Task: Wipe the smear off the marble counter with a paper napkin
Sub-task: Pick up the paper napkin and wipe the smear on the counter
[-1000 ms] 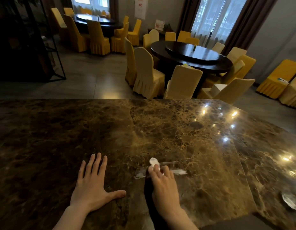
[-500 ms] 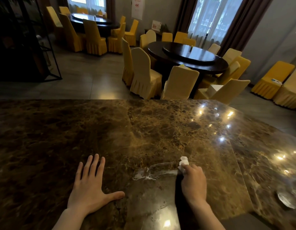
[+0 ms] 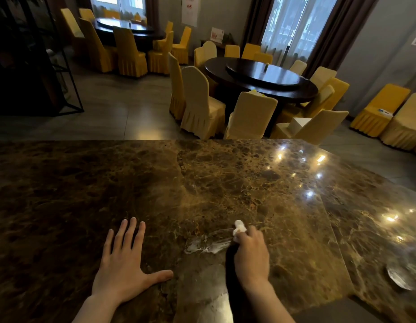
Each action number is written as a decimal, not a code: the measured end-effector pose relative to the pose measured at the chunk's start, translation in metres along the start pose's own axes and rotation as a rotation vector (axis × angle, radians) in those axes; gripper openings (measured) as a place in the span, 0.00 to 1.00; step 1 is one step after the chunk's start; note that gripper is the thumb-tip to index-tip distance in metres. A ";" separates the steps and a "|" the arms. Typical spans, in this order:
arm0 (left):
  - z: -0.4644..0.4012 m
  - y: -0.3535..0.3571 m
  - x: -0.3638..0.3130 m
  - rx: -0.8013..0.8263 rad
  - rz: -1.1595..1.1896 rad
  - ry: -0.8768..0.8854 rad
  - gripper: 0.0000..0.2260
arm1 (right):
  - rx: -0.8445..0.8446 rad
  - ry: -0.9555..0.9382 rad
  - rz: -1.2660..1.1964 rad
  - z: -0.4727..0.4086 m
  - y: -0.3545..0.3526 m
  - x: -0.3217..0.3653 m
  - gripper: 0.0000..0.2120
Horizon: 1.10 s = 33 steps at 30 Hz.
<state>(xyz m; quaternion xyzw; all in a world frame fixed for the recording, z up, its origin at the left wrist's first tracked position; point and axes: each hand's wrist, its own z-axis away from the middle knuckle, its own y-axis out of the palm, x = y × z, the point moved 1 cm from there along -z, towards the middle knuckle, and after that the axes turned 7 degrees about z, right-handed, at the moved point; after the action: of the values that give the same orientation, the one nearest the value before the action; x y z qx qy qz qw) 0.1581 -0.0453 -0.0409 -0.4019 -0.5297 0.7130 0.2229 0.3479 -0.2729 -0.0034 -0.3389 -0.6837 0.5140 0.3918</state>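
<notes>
A dark brown marble counter (image 3: 225, 183) fills the lower half of the head view. A whitish smear (image 3: 206, 244) streaks across it near the front middle. My right hand (image 3: 251, 255) is closed around a crumpled white paper napkin (image 3: 239, 227) and presses it on the counter at the smear's right end. The napkin sticks out past my fingertips. My left hand (image 3: 125, 264) lies flat on the marble to the left of the smear, fingers spread, holding nothing.
A glassy round object (image 3: 399, 278) sits at the counter's right edge. Beyond the counter stand round dark dining tables (image 3: 260, 78) ringed by chairs in yellow covers (image 3: 200, 101). A black metal shelf frame (image 3: 62, 66) stands at the far left.
My right hand swept the napkin rightwards along the smear, then back a little to the left. The thick white streak has thinned into a faint smudge. My left hand stayed put.
</notes>
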 end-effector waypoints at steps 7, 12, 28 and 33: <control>0.000 -0.003 -0.002 0.019 -0.026 -0.006 0.66 | 0.128 -0.346 -0.010 0.020 0.002 0.030 0.09; 0.001 -0.003 -0.003 0.017 -0.032 -0.016 0.66 | -0.022 -0.117 0.048 0.003 -0.015 -0.006 0.20; 0.000 -0.006 -0.004 0.040 -0.016 -0.027 0.66 | -0.048 -0.066 0.054 -0.007 -0.011 -0.022 0.09; 0.001 -0.007 -0.005 0.059 -0.030 -0.032 0.67 | -0.001 -0.162 -0.037 -0.001 -0.007 -0.008 0.05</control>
<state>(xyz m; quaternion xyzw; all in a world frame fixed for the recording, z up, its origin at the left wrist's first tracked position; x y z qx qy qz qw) 0.1600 -0.0471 -0.0324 -0.3756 -0.5177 0.7314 0.2367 0.3523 -0.2807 0.0023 -0.2838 -0.7193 0.5323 0.3446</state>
